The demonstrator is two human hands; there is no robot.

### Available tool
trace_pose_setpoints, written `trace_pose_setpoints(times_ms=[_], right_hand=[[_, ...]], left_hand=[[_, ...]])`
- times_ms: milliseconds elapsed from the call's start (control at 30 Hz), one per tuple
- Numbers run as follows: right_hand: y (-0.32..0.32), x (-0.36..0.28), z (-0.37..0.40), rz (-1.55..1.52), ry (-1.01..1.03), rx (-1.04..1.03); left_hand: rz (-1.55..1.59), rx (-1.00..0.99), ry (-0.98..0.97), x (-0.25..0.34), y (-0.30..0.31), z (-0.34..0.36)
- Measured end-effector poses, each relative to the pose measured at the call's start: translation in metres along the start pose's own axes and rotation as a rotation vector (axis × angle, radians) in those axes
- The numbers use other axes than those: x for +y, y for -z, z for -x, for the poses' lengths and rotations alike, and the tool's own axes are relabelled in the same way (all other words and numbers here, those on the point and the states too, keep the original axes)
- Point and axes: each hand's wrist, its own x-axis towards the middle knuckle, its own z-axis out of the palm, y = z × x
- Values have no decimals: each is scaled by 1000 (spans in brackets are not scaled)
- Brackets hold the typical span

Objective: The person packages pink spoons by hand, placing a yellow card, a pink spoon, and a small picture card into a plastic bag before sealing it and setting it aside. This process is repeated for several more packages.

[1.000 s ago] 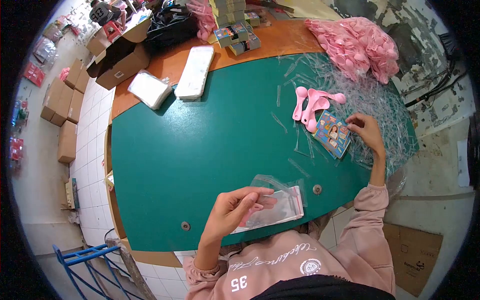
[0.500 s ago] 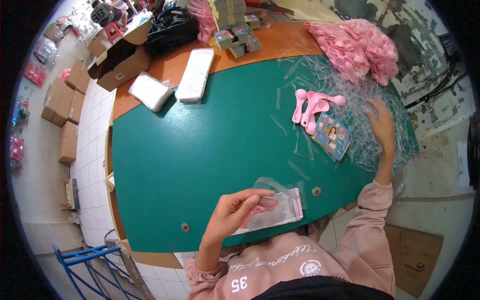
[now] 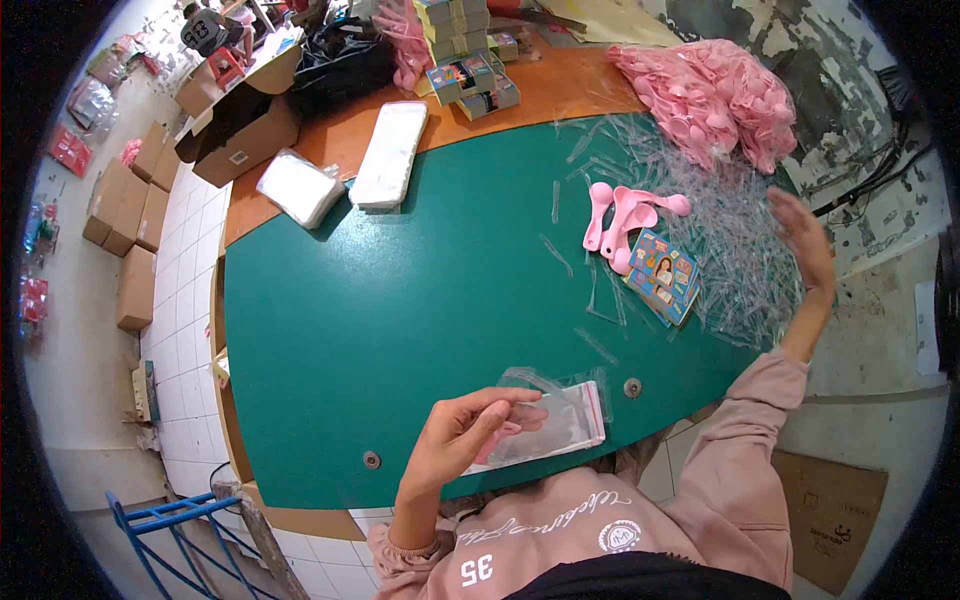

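Note:
My left hand (image 3: 462, 435) is closed at the table's near edge, thumb and fingers pinching a clear plastic bag (image 3: 530, 378). Something pink shows by the fingers, partly hidden by them. Under that hand lies a stack of flat clear bags (image 3: 575, 425) with a pink-and-white edge. At the far right, my right hand (image 3: 808, 245) is open and holds nothing, raised by the heap of clear plastic strips (image 3: 745, 270). Left of the heap lie several pink measuring spoons (image 3: 622, 215), and printed cards (image 3: 664, 275) touch them.
A big bag of pink spoons (image 3: 710, 100) sits at the back right by the wall. White packs of bags (image 3: 390, 155) and banded card stacks (image 3: 465, 75) stand at the back. An open carton (image 3: 240, 140) is at the far left; a blue metal frame (image 3: 180, 515) stands below.
My right hand has moved outward to the right, from over the strips to their outer edge. My left hand stays almost in place with the bag.

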Motion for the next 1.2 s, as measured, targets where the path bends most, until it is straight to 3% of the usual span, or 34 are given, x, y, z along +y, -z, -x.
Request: trace_pose_setpoints(times_ms=[33,100,133,200,233,333,367,400,467,600,667,700,767,800,867,900,933,1000,1033,1100,1167,1200], right_hand=[[9,9,-12,0,-5,3],[31,21,-39,433,71,-109],[31,24,-33,435,62,-101],[13,19,-22,904,231,-36],[-4,11,-14,904,235,-40],[-54,-4,12,1375,121,250],[-42,10,1,1297,229,56],[-34,11,-2,1296,235,55],[-22,2,-4,83,190,-579],[7,-6,-7,89,393,-374],[26,21,-58,-99,72,-358],[33,39,-72,-94,71,-348],[37,66,-90,1627,-301,-89],[32,40,-78,1634,-291,-85],[6,-26,-31,146,72,-388],[2,-24,-32,-17,53,-442],[4,-15,-39,-21,51,-438],[7,10,-61,1237,167,-171],[-14,6,-48,1684,152,126],[-39,13,-35,792,623,40],[-72,2,1,591,318,-412],[-86,6,19,765,327,-366]], left_hand=[[1,-1,-16,-1,1,0],[6,-15,-31,-4,0,-2],[18,-24,-31,-6,-1,-3],[26,-34,-45,-4,-2,-8],[9,-28,-37,-4,-3,-8],[-19,1,-7,-2,-2,-3],[-25,12,6,-1,-2,-3],[-24,16,3,-1,-1,-3],[-5,42,-23,-3,3,2],[44,66,-27,-8,6,5],[42,24,-35,-11,6,2],[42,13,-36,-11,4,1],[10,0,-24,-8,0,0],[17,4,-32,-8,-1,-2],[-4,38,3,-7,-1,1],[-9,39,7,-5,-1,2],[-9,30,7,-4,-2,3],[-11,22,5,-4,-2,3],[-5,16,-14,-6,-1,5],[0,8,-41,-7,0,3],[17,39,-37,-8,-1,0],[16,45,-39,-7,-2,0]])
